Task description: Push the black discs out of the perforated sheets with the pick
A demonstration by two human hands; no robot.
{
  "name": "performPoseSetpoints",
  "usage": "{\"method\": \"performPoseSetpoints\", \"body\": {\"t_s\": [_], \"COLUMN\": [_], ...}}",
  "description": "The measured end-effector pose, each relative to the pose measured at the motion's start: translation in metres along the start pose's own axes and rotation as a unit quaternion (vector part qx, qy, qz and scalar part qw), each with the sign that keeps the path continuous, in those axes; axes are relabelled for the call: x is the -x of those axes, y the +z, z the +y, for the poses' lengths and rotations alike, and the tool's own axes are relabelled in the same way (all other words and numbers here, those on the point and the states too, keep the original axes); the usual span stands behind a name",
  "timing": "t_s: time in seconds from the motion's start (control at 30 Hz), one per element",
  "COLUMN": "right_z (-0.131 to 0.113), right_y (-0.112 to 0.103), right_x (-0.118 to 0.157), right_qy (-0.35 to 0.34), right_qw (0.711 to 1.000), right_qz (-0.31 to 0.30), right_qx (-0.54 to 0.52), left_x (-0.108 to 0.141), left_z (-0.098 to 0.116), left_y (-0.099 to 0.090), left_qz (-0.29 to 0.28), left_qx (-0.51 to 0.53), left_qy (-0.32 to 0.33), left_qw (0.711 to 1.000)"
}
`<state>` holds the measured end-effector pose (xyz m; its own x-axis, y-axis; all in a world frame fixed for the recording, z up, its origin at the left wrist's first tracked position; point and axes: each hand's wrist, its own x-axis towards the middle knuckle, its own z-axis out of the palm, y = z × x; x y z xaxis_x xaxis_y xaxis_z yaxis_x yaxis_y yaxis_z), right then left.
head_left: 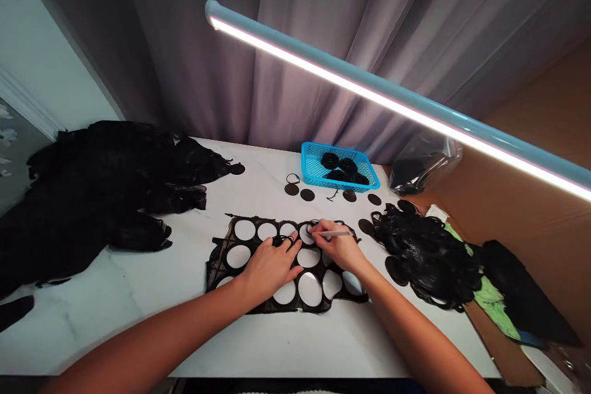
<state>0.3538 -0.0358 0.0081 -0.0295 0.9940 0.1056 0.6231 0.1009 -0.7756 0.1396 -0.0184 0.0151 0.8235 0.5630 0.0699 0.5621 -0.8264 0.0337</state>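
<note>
A black sheet (268,246) with rows of round holes lies on the table, and the white top shows through the holes. My left hand (272,265) rests flat on its middle, fingers stretched out and thumb apart. Thin black loops (282,239) lie by its fingertips. Pinched in my right hand (339,249) is a slim silver tool (337,233), perhaps tweezers; its tip is hidden by the fingers. The right fingertips are at a hole in the sheet's upper row.
A blue basket (310,181) holds black round pieces. Loose black discs (307,195) lie before it. Heaps of black material lie at left (111,197) and right (422,252). Above hangs a lit tube lamp (369,85). A clear bag (427,163) stands at the back right.
</note>
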Motion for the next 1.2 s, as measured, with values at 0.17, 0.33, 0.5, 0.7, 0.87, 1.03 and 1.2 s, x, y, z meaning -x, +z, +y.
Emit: {"method": "performPoseSetpoints", "body": {"t_s": [0.17, 0.33, 0.5, 0.7, 0.87, 1.03, 1.2], "right_z": [-0.005, -0.003, -0.004, -0.003, -0.003, 0.013, 0.037], "right_y": [0.008, 0.008, 0.010, 0.015, 0.027, 0.007, -0.039], "right_x": [0.008, 0.011, 0.011, 0.015, 0.026, 0.004, -0.030], "right_qy": [0.014, 0.044, 0.042, -0.008, -0.105, -0.095, 0.024], "right_qw": [0.999, 0.995, 0.997, 0.998, 0.972, 0.972, 0.983], "right_qz": [-0.038, -0.048, -0.050, -0.035, -0.033, 0.035, 0.175], "right_qx": [-0.030, -0.071, -0.051, 0.052, 0.209, 0.211, 0.046], "left_x": [-0.001, 0.003, 0.002, 0.003, 0.004, 0.005, 0.009], "left_z": [0.001, 0.001, 0.000, 0.000, -0.003, -0.004, -0.009], "left_y": [0.009, 0.007, 0.006, 0.008, 0.010, 0.007, 0.007], "left_qz": [-0.015, -0.014, -0.014, -0.019, -0.007, -0.017, 0.000], "left_qx": [-0.008, 0.003, 0.006, 0.007, 0.029, 0.022, 0.092], "left_qy": [0.000, -0.001, 0.001, 0.003, 0.008, 0.011, 0.009], "left_qw": [1.000, 1.000, 1.000, 1.000, 1.000, 1.000, 0.996]}}
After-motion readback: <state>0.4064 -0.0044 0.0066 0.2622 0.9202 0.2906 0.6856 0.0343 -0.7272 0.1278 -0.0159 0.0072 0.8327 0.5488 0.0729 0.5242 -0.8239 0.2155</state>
